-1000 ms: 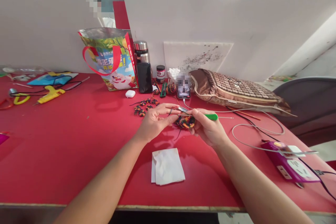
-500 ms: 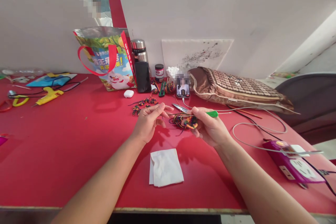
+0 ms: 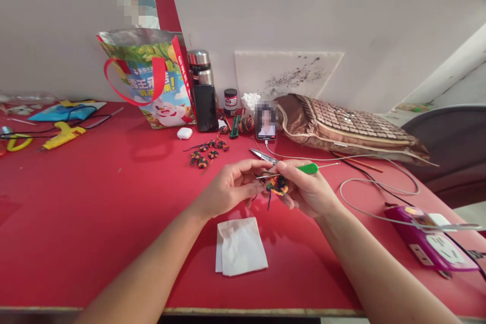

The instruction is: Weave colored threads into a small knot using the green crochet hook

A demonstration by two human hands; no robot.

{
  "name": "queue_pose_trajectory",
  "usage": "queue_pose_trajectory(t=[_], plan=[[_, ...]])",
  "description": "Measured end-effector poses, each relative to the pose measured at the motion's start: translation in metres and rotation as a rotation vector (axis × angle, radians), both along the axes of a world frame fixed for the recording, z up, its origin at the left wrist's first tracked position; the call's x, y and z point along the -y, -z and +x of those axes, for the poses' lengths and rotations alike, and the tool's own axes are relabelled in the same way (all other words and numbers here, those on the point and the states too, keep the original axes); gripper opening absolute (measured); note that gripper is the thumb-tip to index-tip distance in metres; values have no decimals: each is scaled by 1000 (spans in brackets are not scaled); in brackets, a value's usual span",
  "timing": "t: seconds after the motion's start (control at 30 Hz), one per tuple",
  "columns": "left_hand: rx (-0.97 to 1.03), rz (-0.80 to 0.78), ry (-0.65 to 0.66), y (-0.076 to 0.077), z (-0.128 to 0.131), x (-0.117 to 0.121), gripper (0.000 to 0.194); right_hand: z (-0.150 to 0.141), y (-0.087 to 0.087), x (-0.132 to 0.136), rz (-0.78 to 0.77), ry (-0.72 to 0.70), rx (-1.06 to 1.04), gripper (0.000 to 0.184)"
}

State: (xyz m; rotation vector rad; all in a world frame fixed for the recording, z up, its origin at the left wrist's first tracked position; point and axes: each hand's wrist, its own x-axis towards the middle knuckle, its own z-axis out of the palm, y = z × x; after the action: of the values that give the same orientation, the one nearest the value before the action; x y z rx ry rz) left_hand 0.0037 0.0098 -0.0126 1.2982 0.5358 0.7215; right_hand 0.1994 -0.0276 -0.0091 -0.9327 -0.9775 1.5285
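A crochet hook with a green handle [image 3: 308,168] is held in my right hand [image 3: 313,190], its thin metal shaft pointing left across the work. A small crocheted piece [image 3: 278,186] in orange, yellow and dark multicoloured yarn sits between my hands, with a dark yarn tail hanging below it. My left hand [image 3: 228,190] is curled in with thumb and fingers closed at the left side of the piece, on its yarn; the fingertips partly hide what they grip. Just behind, open-bladed scissors [image 3: 263,156] lie on the table, and several small crocheted flowers [image 3: 202,163] rest to the left.
A folded white tissue [image 3: 243,246] lies in front on the red table [image 3: 114,223]. Farther back are a phone [image 3: 266,126], a black phone [image 3: 206,109], a yarn ball [image 3: 247,124], a shopping bag [image 3: 159,86] and a cushion [image 3: 353,126]. A purple power strip [image 3: 429,238] stands right.
My left hand has moved right, from drawing the yarn out to closing in beside the crocheted piece. The hook tip now lies over the piece. The view has shifted slightly.
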Motion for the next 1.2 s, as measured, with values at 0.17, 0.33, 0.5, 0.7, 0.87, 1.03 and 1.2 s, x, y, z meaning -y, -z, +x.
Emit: queue_pose_trajectory(t=[0.17,0.33,0.5,0.7,0.87,1.03,1.2], plan=[[-112,20,-8,6,-1,-4,39,4,2,-1,-44,7,21,51],[35,-91,-127,0,-2,-2,37,7,7,-6,-53,53,-28,50],[341,-516,-174,5,16,11,32,1,7,-4,-22,36,-43,50],[427,-733,-219,2,26,18,23,-3,15,2,116,70,99,45],[426,-651,-239,-4,24,19,41,-5,21,0,125,277,107,43],[461,-657,-278,-1,27,26,42,-7,20,1,147,186,91,38],[410,-765,-288,-5,18,21,13,-11,20,4,143,15,74,42]])
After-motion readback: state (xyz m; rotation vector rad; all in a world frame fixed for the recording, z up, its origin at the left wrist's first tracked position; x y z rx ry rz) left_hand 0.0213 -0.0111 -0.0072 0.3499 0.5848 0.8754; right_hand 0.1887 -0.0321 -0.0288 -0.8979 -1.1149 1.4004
